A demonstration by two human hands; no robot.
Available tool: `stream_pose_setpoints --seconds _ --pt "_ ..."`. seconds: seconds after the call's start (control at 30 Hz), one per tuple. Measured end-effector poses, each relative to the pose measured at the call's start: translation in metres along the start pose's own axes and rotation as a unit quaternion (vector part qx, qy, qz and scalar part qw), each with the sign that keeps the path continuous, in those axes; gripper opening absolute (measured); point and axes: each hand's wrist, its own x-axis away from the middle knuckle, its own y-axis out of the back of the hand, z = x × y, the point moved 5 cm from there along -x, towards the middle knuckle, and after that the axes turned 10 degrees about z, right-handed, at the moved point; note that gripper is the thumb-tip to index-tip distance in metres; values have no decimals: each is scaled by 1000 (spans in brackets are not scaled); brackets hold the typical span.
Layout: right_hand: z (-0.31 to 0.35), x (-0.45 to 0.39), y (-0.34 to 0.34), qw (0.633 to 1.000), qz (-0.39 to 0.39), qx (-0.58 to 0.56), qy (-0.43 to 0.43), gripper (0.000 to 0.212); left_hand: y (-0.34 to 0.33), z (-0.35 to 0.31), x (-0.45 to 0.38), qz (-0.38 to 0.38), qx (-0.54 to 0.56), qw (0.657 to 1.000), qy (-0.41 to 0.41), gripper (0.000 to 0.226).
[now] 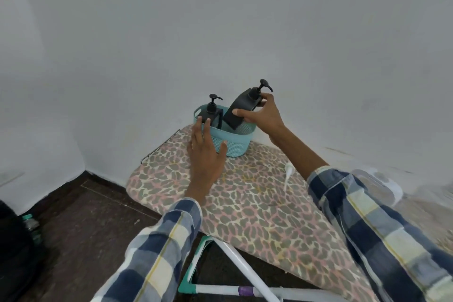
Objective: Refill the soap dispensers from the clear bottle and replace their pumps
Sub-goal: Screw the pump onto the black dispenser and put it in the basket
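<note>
A teal woven basket (235,143) stands at the far end of a leopard-print ironing board (257,203). One black soap dispenser (212,111) with its pump on stands upright inside it. My right hand (263,115) grips a second black dispenser (241,108), pump fitted, tilted with its lower end in the basket. My left hand (206,152) rests with straight fingers against the basket's near-left wall and rim. A clear bottle nozzle (287,174) lies on the board to the right, mostly hidden behind my right sleeve.
White walls close in behind the board. A metal iron rest (159,148) juts out at the board's far left. White and teal board legs (240,267) show below. Dark floor lies to the left, with a dark bag and a bottle (30,224) at the left edge.
</note>
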Motion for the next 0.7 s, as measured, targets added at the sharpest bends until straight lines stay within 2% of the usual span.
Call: stream_pose_setpoints --seconds 0.1,0.23,0.43,0.57,0.7 --pt "-9 -29 -20 996 61 34 -56 100 0 2 -1 2 -15 1000 5 81" --pt "-11 -51 -46 980 137 120 -80 83 2 3 -3 -1 -28 1000 14 83" --pt "-15 -53 -69 956 178 214 -93 69 2 3 -2 9 -32 999 18 87" --pt "-13 -50 -71 952 211 204 -85 41 3 4 -2 13 -39 999 19 88" --pt "-7 -34 -65 961 220 147 -80 43 3 4 -1 15 -47 999 22 90"
